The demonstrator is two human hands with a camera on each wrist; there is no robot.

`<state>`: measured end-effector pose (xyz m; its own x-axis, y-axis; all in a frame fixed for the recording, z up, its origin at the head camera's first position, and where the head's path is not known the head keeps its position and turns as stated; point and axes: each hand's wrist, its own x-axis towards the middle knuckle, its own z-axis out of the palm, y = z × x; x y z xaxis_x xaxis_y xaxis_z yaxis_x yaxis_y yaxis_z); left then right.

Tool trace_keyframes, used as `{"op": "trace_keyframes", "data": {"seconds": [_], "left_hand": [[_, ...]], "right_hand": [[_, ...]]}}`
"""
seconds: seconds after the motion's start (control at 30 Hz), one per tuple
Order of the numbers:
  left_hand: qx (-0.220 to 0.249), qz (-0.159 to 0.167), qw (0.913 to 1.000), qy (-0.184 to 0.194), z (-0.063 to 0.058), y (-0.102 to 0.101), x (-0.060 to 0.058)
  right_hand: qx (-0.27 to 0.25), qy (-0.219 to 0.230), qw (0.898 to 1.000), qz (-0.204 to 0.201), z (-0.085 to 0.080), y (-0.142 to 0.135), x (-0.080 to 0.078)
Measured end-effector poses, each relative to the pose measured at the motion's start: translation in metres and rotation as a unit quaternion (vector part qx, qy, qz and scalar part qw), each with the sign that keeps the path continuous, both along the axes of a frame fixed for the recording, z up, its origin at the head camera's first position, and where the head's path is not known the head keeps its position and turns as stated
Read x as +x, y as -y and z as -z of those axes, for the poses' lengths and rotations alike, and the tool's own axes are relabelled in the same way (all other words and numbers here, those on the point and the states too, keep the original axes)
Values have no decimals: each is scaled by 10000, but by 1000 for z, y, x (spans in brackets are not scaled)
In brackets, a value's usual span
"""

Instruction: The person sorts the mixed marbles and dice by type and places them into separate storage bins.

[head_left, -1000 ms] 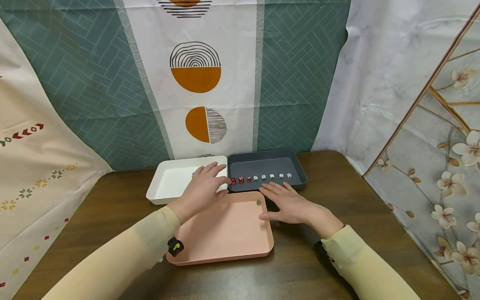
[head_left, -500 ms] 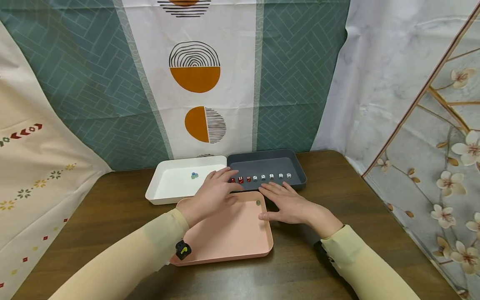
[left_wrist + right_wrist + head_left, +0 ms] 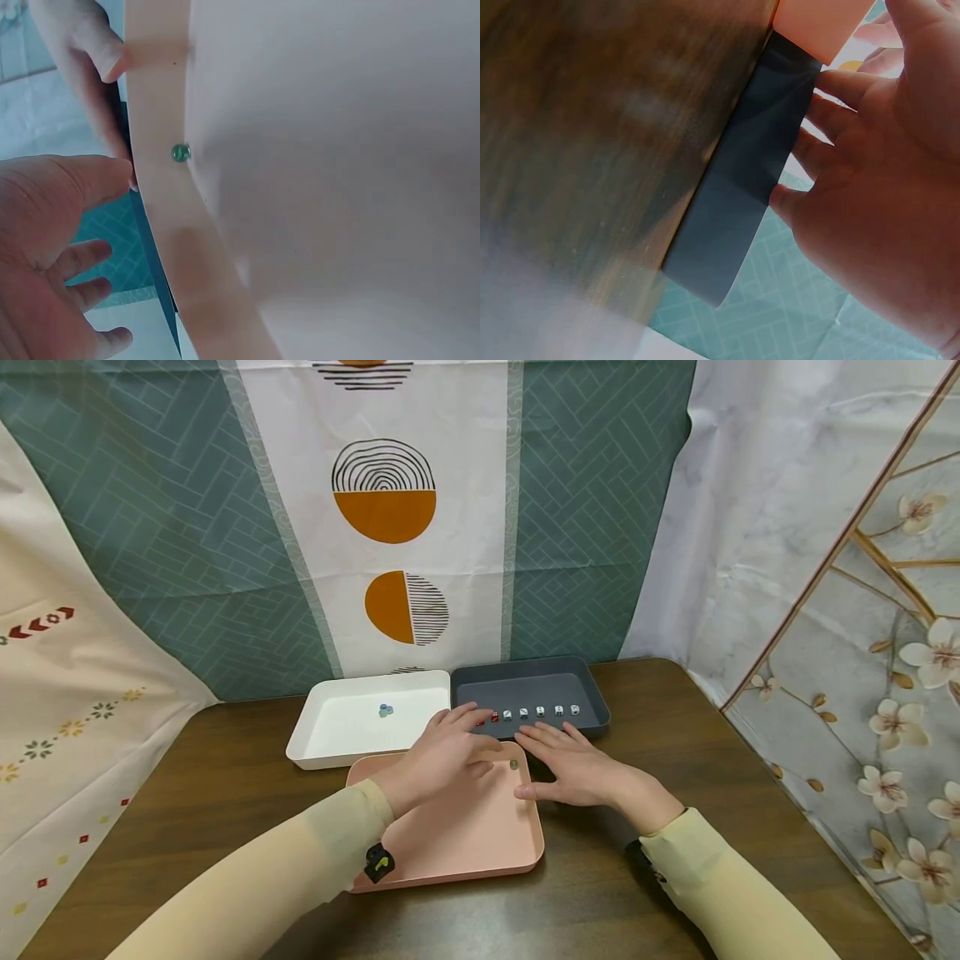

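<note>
My left hand (image 3: 447, 762) hovers over the far part of the pink tray (image 3: 480, 852), fingers loosely spread and holding nothing. A single green glass marble (image 3: 181, 153) lies in that tray's far right corner, just beyond the left thumb in the head view. My right hand (image 3: 573, 770) lies with straight fingers at the near rim of the dark grey tray (image 3: 525, 672), its thumb over the pink tray's right rim. Inside the dark tray runs a row of white dice (image 3: 540, 712) and red dice (image 3: 494, 717); the left fingers partly hide the red ones.
Back left stands a white tray (image 3: 337, 722) with a small cluster of blue-green marbles (image 3: 385, 711). All the trays rest on a brown wooden table (image 3: 247, 802). Patterned cloth (image 3: 570, 527) hangs behind and to both sides.
My left hand has moved right and slightly nearer, from beside the white tray to over the pink one, uncovering the marble cluster. The right hand keeps its place.
</note>
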<state>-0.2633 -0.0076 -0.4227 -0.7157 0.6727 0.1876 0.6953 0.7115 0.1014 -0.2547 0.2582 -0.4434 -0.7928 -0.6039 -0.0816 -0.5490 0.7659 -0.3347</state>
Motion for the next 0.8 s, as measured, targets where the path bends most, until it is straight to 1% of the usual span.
{"op": "trace_keyframes", "data": {"seconds": [0.1, 0.17, 0.33, 0.47, 0.7, 0.8], "left_hand": [[-20, 40, 10000, -27, 1, -2, -1], [-45, 47, 10000, 27, 2, -4, -1], [-198, 56, 9997, 95, 6, -9, -3], [-293, 84, 9995, 58, 10, -12, -5], [-229, 174, 9996, 25, 16, -18, -8], [-240, 151, 9996, -15, 18, -19, -10]], "right_hand": [[4, -7, 10000, -10, 0, 0, -1], [3, -19, 10000, -11, 1, -1, -1], [74, -7, 10000, -5, 1, -1, 0], [41, 9, 10000, -20, 0, 0, 1], [67, -32, 10000, -32, 0, -1, 0], [35, -54, 10000, -42, 1, -1, 0]]}}
